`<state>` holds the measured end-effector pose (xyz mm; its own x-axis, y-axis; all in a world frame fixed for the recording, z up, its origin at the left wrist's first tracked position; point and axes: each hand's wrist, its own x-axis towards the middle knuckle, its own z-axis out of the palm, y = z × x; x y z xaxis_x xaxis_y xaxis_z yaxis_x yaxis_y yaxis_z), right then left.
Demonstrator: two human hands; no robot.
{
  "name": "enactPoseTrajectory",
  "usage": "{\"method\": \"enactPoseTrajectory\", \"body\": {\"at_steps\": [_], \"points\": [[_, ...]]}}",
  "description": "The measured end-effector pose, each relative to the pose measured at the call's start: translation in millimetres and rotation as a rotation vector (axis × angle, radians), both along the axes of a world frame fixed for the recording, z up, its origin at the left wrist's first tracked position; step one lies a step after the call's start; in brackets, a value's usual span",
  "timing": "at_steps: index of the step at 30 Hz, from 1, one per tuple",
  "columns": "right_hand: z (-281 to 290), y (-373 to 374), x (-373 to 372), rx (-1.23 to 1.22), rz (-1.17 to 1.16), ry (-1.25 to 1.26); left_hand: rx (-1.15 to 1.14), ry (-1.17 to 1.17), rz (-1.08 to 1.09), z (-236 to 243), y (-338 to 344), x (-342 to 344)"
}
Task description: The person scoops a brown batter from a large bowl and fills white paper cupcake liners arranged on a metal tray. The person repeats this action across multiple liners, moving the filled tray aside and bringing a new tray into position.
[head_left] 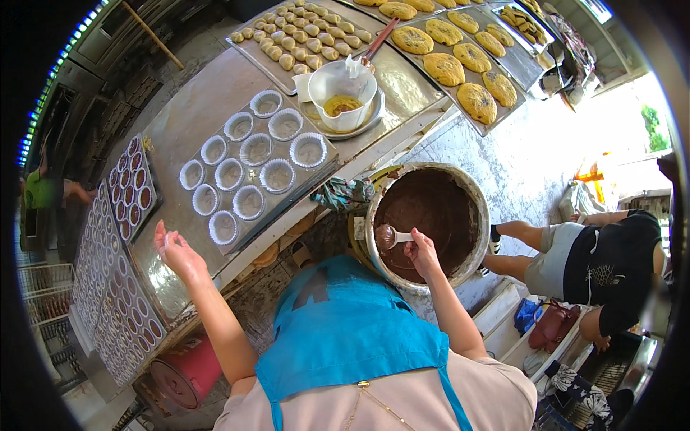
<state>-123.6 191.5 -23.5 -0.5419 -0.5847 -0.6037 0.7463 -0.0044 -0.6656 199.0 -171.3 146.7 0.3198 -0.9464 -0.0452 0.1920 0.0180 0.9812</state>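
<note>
My right hand grips a white-handled scoop with brown batter in it, over a large tub of chocolate batter. My left hand is raised at the left over the steel table, fingers apart and slightly curled, holding nothing. Beside it are a tray with rows of empty white paper cups and, farther left, trays of filled cups. A crumpled patterned cloth lies between the table edge and the tub. A blue apron covers my front.
A white bowl with yellow liquid, dough pieces and cookie trays line the back. A co-worker in dark shirt and shorts bends at the right; another person in green stands far left. A pink bucket sits under the table.
</note>
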Motion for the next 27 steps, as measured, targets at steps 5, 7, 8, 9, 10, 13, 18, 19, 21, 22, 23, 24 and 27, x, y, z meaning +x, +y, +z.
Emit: {"method": "enactPoseTrajectory", "body": {"at_steps": [5,7,8,9,10,13,18,19,21,22,23,24,27], "points": [[-7.5,5.7,-7.6,-0.124,-0.133,-0.176,-0.007,0.028,-0.005,-3.3,-4.5,0.5],[11.2,4.4,-15.7,-0.185,-0.142,-0.141,-0.025,0.025,0.012,-4.3,-7.3,4.4],[24.6,1.1,-19.7,-0.213,-0.143,-0.112,-0.019,0.035,0.015,-4.9,-9.5,7.3],[39.7,-4.8,-25.4,-0.168,-0.171,-0.128,-0.022,0.044,0.018,-6.0,-12.0,11.0],[56.3,-11.8,-29.7,-0.156,-0.199,-0.103,-0.015,0.052,0.035,-7.6,-14.4,15.2],[111.7,-40.3,-41.1,-0.130,-0.202,0.043,-0.031,0.036,0.038,-16.0,-21.7,29.0],[187.1,-116.6,-43.5,-0.367,-0.061,0.215,0.139,0.112,-0.046,-38.3,-36.6,41.6],[195.2,-135.1,-40.3,-0.318,-0.058,0.283,0.174,0.128,-0.076,-42.9,-39.0,40.2],[206.0,-169.4,-32.8,-0.309,-0.005,0.429,0.250,0.175,-0.173,-50.4,-38.7,38.4],[209.0,-184.6,-28.0,-0.295,0.059,0.502,0.311,0.191,-0.190,-54.8,-35.2,34.1],[210.5,-197.3,-21.7,-0.184,0.141,0.728,0.368,0.202,-0.205,-57.8,-31.5,30.7],[210.0,-208.6,-13.7,-0.100,0.216,0.906,0.391,0.232,-0.220,-59.0,-28.2,29.3],[209.9,-227.9,6.6,0.141,0.397,1.382,0.434,0.286,-0.243,-58.9,-19.2,22.5]]}}
